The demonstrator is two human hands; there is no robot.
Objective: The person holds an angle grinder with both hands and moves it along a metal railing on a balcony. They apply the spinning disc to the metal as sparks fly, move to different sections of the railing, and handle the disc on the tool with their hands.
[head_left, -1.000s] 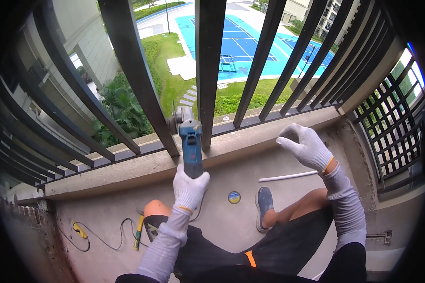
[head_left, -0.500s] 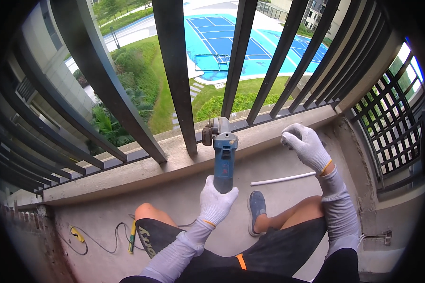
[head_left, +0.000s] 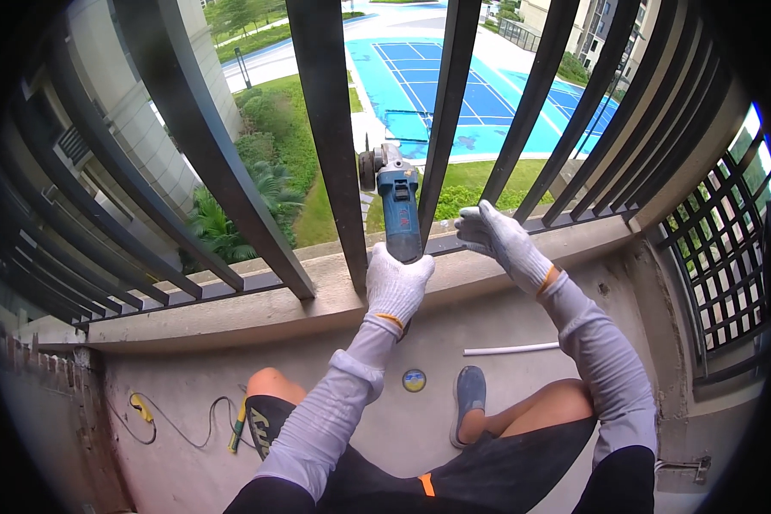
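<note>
My gloved left hand [head_left: 397, 283] grips the rear of a blue angle grinder [head_left: 400, 210], raised upright in my view at the dark metal bars of the railing [head_left: 325, 128], its grey head beside one bar. My gloved right hand [head_left: 499, 240] is just right of the grinder, fingers extended and slightly bent, with nothing visible in it. It is not holding the tool. Whether the grinder's head touches the bar I cannot tell.
A concrete ledge [head_left: 188, 321] runs under the railing. On the floor lie a yellow round disc [head_left: 413, 380], a white pipe [head_left: 510, 349], a dark cable with a yellow fitting [head_left: 140, 407] and a yellow-green tool [head_left: 238, 427]. A black lattice [head_left: 711, 265] stands at right.
The grinder and my left hand have moved up and to the right, higher along the bars. My right hand has moved up and left toward the grinder, its curled fingers now straighter.
</note>
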